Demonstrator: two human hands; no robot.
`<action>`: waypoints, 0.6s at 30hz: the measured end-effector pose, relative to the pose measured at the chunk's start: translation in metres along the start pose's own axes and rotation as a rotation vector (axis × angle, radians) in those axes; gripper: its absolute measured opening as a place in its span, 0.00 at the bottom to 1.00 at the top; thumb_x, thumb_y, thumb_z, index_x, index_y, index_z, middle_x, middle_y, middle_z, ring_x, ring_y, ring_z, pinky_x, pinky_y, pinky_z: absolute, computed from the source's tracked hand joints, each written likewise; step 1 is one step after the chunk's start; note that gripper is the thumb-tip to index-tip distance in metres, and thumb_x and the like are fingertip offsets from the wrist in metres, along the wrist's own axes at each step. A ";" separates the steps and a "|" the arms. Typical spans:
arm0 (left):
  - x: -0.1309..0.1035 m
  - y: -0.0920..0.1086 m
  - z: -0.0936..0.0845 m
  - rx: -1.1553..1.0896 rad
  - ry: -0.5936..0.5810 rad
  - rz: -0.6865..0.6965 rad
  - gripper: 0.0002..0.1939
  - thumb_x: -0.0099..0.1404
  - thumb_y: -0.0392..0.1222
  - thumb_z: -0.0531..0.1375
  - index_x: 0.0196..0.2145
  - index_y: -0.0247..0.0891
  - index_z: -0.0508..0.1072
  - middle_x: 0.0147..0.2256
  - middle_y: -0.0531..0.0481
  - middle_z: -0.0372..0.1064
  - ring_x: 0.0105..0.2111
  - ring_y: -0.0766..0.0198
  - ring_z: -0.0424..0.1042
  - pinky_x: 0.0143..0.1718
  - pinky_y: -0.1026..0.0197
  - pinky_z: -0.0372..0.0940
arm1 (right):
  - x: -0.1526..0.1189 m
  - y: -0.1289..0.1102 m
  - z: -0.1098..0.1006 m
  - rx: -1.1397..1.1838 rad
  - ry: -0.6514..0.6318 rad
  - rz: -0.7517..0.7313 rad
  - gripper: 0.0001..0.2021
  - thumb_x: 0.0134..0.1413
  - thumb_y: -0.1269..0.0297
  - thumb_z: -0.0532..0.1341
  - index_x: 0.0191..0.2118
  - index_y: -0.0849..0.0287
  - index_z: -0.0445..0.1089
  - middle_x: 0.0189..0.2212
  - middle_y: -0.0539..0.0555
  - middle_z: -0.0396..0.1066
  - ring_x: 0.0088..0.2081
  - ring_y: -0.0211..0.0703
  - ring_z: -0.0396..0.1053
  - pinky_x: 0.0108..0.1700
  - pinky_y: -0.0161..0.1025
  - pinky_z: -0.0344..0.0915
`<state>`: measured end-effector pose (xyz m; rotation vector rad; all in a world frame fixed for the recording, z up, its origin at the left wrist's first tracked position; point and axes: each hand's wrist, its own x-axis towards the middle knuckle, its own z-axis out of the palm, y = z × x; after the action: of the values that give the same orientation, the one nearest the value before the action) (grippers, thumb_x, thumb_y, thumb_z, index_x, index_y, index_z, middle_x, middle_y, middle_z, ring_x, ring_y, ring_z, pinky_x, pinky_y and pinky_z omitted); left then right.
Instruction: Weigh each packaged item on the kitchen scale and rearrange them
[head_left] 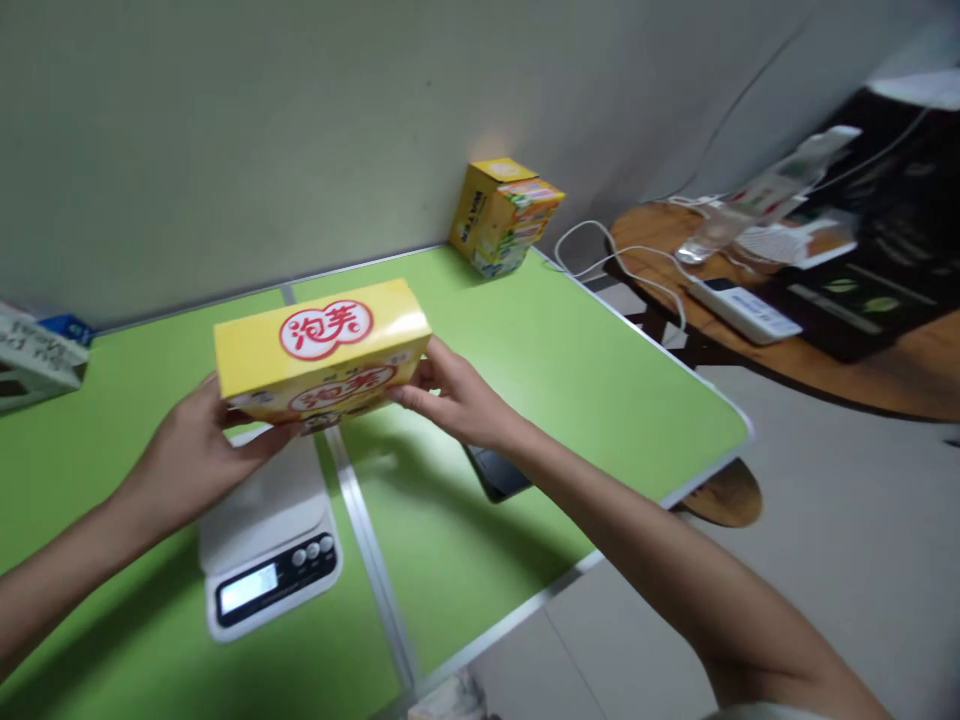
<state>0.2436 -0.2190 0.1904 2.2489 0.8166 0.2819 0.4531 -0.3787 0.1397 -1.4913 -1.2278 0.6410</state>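
Between my two hands is a yellow snack box (255, 355) with red Chinese lettering in a white patch, held above the table. My left hand (199, 450) grips its left end, thumb along the lower front edge. On the right end, my right hand (450, 392) has its thumb at the front bottom corner; the other fingers are partly behind the box. Below the box and my left hand lies a white kitchen scale (262, 545) with a lit display, its back part covered from view. A dark flat object (499, 474) lies partly hidden under my right wrist.
The green folding table (637, 430) has a metal seam. A yellow carton marked WATER (499, 215) stands at its far corner, and a white-and-dark box (37, 360) at the left. Rightward, a wooden table (645, 235) carries a plastic bottle (765, 195), cables and a white power strip (746, 310).
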 end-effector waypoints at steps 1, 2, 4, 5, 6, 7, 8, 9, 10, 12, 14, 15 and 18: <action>0.014 0.016 0.018 -0.057 0.000 0.052 0.28 0.55 0.52 0.65 0.51 0.38 0.69 0.45 0.44 0.74 0.38 0.55 0.76 0.39 0.51 0.75 | -0.006 0.008 -0.015 0.009 0.080 0.030 0.22 0.56 0.58 0.60 0.55 0.55 0.59 0.44 0.55 0.71 0.31 0.38 0.68 0.31 0.37 0.70; 0.030 0.031 0.038 -0.119 -0.003 0.098 0.26 0.55 0.50 0.65 0.50 0.37 0.70 0.45 0.43 0.73 0.38 0.56 0.75 0.39 0.53 0.75 | -0.012 0.019 -0.031 0.022 0.163 0.059 0.20 0.57 0.57 0.60 0.53 0.55 0.60 0.42 0.54 0.71 0.30 0.37 0.68 0.30 0.36 0.69; 0.065 0.059 0.083 -0.220 -0.013 0.174 0.23 0.53 0.46 0.66 0.46 0.35 0.71 0.45 0.42 0.72 0.38 0.57 0.75 0.36 0.55 0.74 | -0.021 0.043 -0.061 0.047 0.323 0.112 0.18 0.57 0.53 0.58 0.49 0.55 0.61 0.42 0.54 0.70 0.27 0.35 0.67 0.28 0.36 0.68; 0.084 0.071 0.107 -0.247 -0.019 0.185 0.24 0.53 0.45 0.66 0.46 0.35 0.70 0.45 0.42 0.72 0.38 0.57 0.74 0.35 0.56 0.74 | -0.024 0.057 -0.075 0.053 0.398 0.135 0.18 0.57 0.51 0.58 0.48 0.55 0.61 0.42 0.54 0.70 0.26 0.34 0.66 0.28 0.36 0.68; 0.104 0.082 0.132 -0.249 -0.031 0.198 0.24 0.53 0.44 0.67 0.47 0.34 0.70 0.46 0.42 0.71 0.38 0.58 0.74 0.36 0.55 0.73 | -0.025 0.072 -0.090 0.053 0.468 0.159 0.18 0.57 0.49 0.57 0.46 0.55 0.61 0.43 0.54 0.69 0.26 0.33 0.66 0.28 0.36 0.68; 0.122 0.093 0.156 -0.237 -0.025 0.211 0.24 0.53 0.42 0.67 0.47 0.33 0.69 0.46 0.41 0.71 0.36 0.59 0.73 0.37 0.55 0.73 | -0.026 0.087 -0.105 0.049 0.531 0.192 0.19 0.56 0.47 0.57 0.45 0.55 0.60 0.43 0.54 0.69 0.25 0.33 0.66 0.28 0.36 0.68; 0.141 0.103 0.179 -0.225 -0.027 0.222 0.23 0.54 0.40 0.67 0.47 0.32 0.69 0.47 0.41 0.70 0.36 0.60 0.73 0.39 0.55 0.72 | -0.025 0.102 -0.120 0.046 0.588 0.229 0.19 0.56 0.46 0.57 0.45 0.55 0.60 0.42 0.54 0.69 0.25 0.33 0.66 0.28 0.36 0.68; 0.158 0.113 0.201 -0.221 -0.018 0.227 0.22 0.55 0.39 0.66 0.47 0.31 0.69 0.47 0.39 0.70 0.36 0.60 0.73 0.40 0.54 0.71 | -0.022 0.117 -0.136 0.048 0.636 0.269 0.19 0.57 0.46 0.56 0.44 0.55 0.59 0.39 0.53 0.70 0.24 0.34 0.66 0.27 0.36 0.68; 0.174 0.122 0.222 -0.220 -0.017 0.231 0.22 0.56 0.39 0.66 0.48 0.30 0.69 0.48 0.38 0.69 0.37 0.60 0.73 0.42 0.54 0.71 | -0.018 0.131 -0.151 0.050 0.680 0.307 0.18 0.57 0.46 0.56 0.44 0.55 0.59 0.36 0.52 0.70 0.24 0.35 0.66 0.27 0.37 0.67; 0.202 0.139 0.257 -0.234 -0.007 0.224 0.22 0.58 0.38 0.65 0.49 0.29 0.68 0.49 0.36 0.67 0.42 0.57 0.73 0.45 0.55 0.69 | -0.007 0.155 -0.182 0.042 0.754 0.361 0.17 0.60 0.48 0.53 0.44 0.56 0.57 0.28 0.49 0.67 0.22 0.38 0.66 0.26 0.38 0.67; 0.227 0.154 0.284 -0.253 0.020 0.223 0.23 0.59 0.38 0.65 0.51 0.28 0.67 0.50 0.35 0.66 0.47 0.54 0.72 0.49 0.55 0.68 | 0.008 0.177 -0.211 0.008 0.809 0.365 0.17 0.62 0.48 0.51 0.45 0.57 0.57 0.23 0.48 0.65 0.21 0.40 0.66 0.26 0.40 0.67; 0.238 0.160 0.295 -0.261 0.040 0.226 0.23 0.60 0.38 0.65 0.51 0.28 0.67 0.51 0.34 0.65 0.49 0.54 0.71 0.51 0.55 0.67 | 0.017 0.187 -0.224 -0.019 0.825 0.351 0.17 0.62 0.48 0.50 0.46 0.57 0.57 0.23 0.49 0.65 0.21 0.41 0.66 0.26 0.40 0.67; 0.269 0.167 0.320 -0.281 0.125 0.209 0.22 0.59 0.35 0.65 0.50 0.30 0.66 0.52 0.36 0.64 0.52 0.54 0.69 0.54 0.57 0.64 | 0.045 0.216 -0.254 -0.128 0.841 0.281 0.22 0.62 0.44 0.48 0.49 0.58 0.58 0.28 0.54 0.70 0.24 0.44 0.69 0.29 0.44 0.69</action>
<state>0.6655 -0.3181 0.0663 2.0655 0.5641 0.6022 0.7673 -0.4167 0.0257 -1.7874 -0.4182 0.0641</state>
